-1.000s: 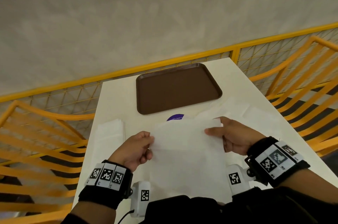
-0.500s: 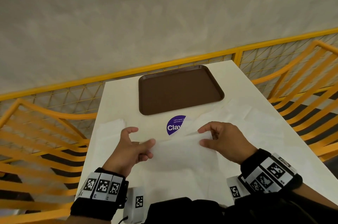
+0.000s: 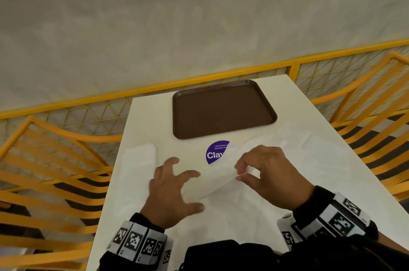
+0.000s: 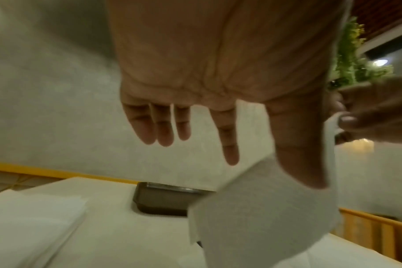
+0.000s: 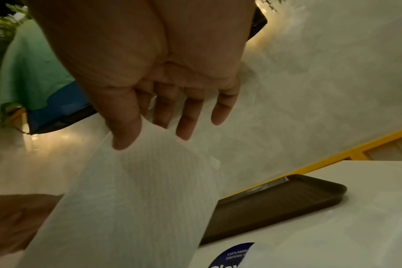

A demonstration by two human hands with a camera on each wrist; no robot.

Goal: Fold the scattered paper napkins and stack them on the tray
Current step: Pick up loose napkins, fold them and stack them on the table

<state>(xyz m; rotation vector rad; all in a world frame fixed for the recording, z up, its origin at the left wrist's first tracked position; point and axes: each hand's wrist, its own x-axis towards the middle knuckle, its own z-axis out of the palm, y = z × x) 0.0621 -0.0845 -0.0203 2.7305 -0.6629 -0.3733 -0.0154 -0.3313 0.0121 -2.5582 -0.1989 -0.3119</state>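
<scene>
- The white surface (image 3: pixel 143 115) carries everything, with napkins lying loose at the near and right side; most of the job looks still to be done
- The brown tray (image 3: pixel 223 111) at the far end holds no napkin yet; stacking has not begun
- A flat napkin pile (image 3: pixel 139 157) lies at the left edge, apart from the tray
- The napkin in hand (image 3: pixel 212 184) is thin, white, faintly ribbed; it curls over mid-fold, just above the surface between both hands
- Right hand (image 3: pixel 272 177): grip pinching that napkin's edge between thumb and fingers; left hand (image 3: pixel 170 195): fingers spread, holding nothing, thumb beside the sheet
</scene>
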